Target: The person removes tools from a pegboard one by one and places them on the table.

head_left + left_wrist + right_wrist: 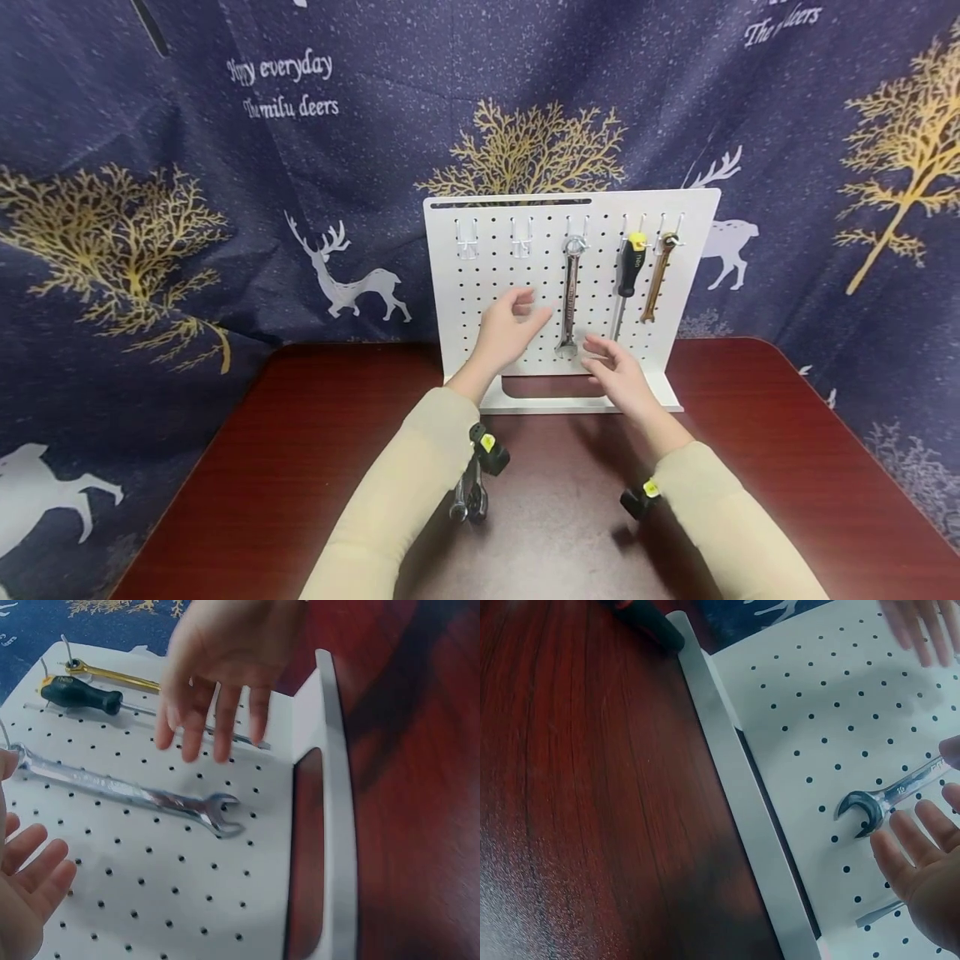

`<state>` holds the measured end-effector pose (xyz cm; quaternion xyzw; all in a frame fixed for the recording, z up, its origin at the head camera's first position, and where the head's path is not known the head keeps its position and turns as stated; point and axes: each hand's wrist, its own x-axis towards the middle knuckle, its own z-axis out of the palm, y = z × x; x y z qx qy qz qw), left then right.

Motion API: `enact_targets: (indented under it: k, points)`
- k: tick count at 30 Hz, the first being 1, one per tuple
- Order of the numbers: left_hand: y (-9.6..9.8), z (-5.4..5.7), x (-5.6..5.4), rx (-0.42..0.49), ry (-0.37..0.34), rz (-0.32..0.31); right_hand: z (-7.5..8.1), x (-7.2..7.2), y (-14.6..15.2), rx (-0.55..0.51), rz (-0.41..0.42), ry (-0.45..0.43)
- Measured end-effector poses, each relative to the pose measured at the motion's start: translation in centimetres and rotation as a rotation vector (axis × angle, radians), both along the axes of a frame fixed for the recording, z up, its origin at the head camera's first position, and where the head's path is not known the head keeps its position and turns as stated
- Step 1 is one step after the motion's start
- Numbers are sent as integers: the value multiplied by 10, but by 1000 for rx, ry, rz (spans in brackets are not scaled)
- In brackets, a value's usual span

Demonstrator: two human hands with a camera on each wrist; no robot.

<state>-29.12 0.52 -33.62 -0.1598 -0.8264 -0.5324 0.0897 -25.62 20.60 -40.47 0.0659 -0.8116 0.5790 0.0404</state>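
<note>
A silver combination wrench [570,300] hangs by its ring end from a hook on the white pegboard [517,292], its open end pointing down. My left hand [510,329] hovers left of the shaft with loosely bent fingers. To the right of the lower end is my right hand [618,375], fingers spread and nothing in them. In the right wrist view, the right thumb overlaps the silver shaft above the right palm [930,892]. Further right on the board hang a screwdriver [632,267] with a black and yellow handle and a gold wrench [658,279].
Two clear hooks at the board's upper left, such as the left one [467,242], hold nothing. Silver wrench ends [468,504] show on the red-brown table [337,433], partly hidden under my left wrist. A dark handle [652,626] lies by the board's foot.
</note>
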Motion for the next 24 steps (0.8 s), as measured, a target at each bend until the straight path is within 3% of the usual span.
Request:
enact_targets:
  k: [16, 24]
  points:
    - [45, 45, -20, -90, 153, -1, 2, -13, 0, 170, 43, -52]
    - [58, 67, -28, -215, 127, 43, -4, -21, -6, 208, 69, -41]
